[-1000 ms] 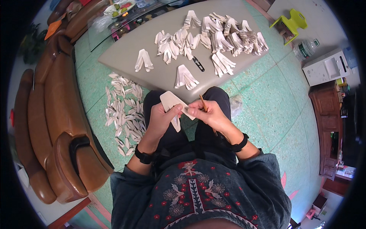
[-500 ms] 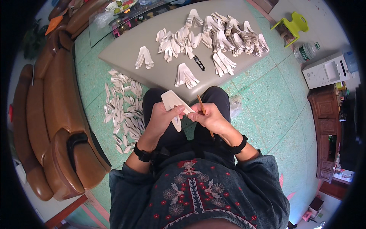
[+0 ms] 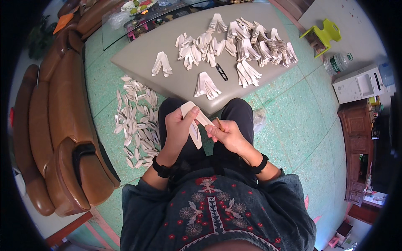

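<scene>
Left hand (image 3: 178,127): closed around a pale, cream-coloured glove piece (image 3: 193,125), thumb on top near its rounded upper end, fingers wrapped behind — it props the piece upright over the lap so both of its long tongues hang free.

Right hand (image 3: 226,133): fingers pinched shut on the right-hand tongue of the same piece, with a thin wooden stick (image 3: 218,122) poking up from the grip beside the knuckles. Whether the stick is inside the piece I cannot tell.

Glove piece: held between both hands, above the knees, just short of the near edge of the counter (image 3: 138,56); it touches neither the counter nor the floor.

Counter: a low grey top directly ahead, within arm's reach of the seated person. A dense heap of similar cream pieces (image 3: 251,44) sits toward its far right; a few single ones lie apart nearer the edge — one (image 3: 162,64) at the left, one (image 3: 206,85) close to the knees.

Small dark tool (image 3: 221,72): flat on the counter between the near pieces, probably a snipper; too small to be sure.

Floor pile (image 3: 136,119): many narrow cream strips scattered on the green floor by the person's left leg, beside the brown sofa (image 3: 54,125) — dropped on the side of the holding hand, it seems.

Edges: a yellow stool (image 3: 324,35), a plastic bottle (image 3: 337,63) and a white appliance (image 3: 360,85) stand well apart to the right.
</scene>
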Available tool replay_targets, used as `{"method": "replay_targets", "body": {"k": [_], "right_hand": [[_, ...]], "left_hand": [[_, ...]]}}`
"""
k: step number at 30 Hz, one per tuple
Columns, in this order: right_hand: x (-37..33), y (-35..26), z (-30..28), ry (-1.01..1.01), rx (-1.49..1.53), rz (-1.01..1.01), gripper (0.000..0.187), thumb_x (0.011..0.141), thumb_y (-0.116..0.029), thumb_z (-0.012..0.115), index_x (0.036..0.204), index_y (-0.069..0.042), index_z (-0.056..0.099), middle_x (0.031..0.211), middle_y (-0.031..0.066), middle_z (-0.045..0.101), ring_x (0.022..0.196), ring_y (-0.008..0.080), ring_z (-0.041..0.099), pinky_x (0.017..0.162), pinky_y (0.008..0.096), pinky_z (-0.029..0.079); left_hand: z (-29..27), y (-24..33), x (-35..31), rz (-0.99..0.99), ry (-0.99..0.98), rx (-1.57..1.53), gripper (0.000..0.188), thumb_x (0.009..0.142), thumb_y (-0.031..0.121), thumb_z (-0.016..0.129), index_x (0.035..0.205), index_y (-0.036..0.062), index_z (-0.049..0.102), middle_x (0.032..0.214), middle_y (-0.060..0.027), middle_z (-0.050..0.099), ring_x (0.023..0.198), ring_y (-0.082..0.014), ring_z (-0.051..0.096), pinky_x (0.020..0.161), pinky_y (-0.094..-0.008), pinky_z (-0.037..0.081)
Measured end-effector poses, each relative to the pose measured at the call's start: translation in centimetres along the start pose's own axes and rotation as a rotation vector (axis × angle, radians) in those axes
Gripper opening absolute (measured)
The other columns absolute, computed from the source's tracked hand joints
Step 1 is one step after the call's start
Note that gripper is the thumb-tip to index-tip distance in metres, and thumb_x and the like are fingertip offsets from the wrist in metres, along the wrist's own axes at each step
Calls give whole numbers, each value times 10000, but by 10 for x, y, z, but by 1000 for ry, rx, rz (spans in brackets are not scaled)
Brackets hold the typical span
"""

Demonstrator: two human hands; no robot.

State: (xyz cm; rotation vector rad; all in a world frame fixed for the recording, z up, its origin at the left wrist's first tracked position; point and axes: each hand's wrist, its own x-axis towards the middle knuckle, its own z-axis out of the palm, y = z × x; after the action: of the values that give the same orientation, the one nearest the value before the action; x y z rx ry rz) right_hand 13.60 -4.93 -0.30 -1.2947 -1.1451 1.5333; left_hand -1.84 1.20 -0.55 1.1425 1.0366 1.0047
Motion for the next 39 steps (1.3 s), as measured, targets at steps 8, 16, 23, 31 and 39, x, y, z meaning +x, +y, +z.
{"method": "replay_targets", "body": {"k": [8, 16, 23, 31, 39], "right_hand": [[-7, 5, -10, 29, 148, 72, 277, 896, -256, 552, 730, -38, 589, 581, -10, 523, 484, 37, 401, 448, 194, 290], [10, 9, -33, 116, -95, -174, 209, 843, -201, 626, 845, 4, 582, 636, -37, 473, 598, 40, 383, 524, 214, 334], [18, 1, -24, 55, 65, -167, 187, 862, -179, 609, 917, 0, 602, 702, -17, 561, 664, 35, 469, 593, 220, 411], [12, -10, -27, 22, -198, -98, 196, 864, -151, 606, 950, 25, 592, 742, -6, 593, 664, 31, 484, 614, 216, 430], [4, -11, -25, 27, -45, -86, 184, 832, -132, 633, 901, 37, 617, 691, 34, 608, 620, 43, 517, 571, 221, 438]], "left_hand": [[3, -4, 9, -168, -149, -211, 264, 897, 233, 508, 917, -16, 593, 721, -73, 617, 597, -124, 585, 560, -237, 465], [3, -8, -2, -396, -428, -333, 231, 859, 122, 388, 993, -19, 513, 752, -101, 590, 615, -193, 593, 590, -293, 500], [2, -7, 0, -449, -495, -368, 176, 859, 136, 423, 872, 4, 539, 693, -63, 569, 562, -122, 542, 512, -233, 433], [2, -2, -1, -488, -521, -269, 170, 846, 114, 448, 891, -12, 554, 734, -58, 568, 609, -120, 544, 558, -231, 440], [0, 2, -5, -339, -616, 14, 172, 784, -6, 469, 883, -33, 607, 775, -76, 626, 677, -135, 609, 654, -263, 496]]}}
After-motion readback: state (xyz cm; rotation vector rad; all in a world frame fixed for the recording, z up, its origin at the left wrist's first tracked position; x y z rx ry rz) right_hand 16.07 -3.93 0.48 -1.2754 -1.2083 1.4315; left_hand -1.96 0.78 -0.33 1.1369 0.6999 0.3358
